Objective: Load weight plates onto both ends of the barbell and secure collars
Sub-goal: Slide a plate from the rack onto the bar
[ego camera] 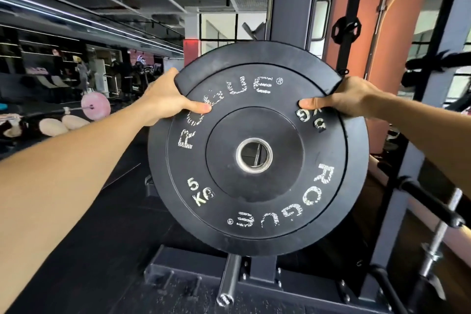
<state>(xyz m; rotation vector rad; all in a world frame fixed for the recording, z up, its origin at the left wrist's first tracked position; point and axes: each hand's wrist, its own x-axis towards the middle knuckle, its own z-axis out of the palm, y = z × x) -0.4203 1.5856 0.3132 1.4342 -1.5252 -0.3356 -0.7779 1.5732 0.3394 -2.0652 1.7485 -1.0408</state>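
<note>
The round black rubber 5 kg weight plate (257, 150) hangs upright, face-on, in front of the dark steel rack upright (288, 2); left hand (165, 102) and right hand (349, 99) each clamp its upper rim. A steel peg (229, 280) juts out just below.

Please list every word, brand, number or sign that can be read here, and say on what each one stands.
"ROGUE" with an ® mark: printed twice on the black weight plate, upper left and lower right.
"5 KG": plate, lower left.
"5 KG" again: plate, upper right, upside down, beside the right hand thumb.
Pink signs far left: too blurred to read.
</note>
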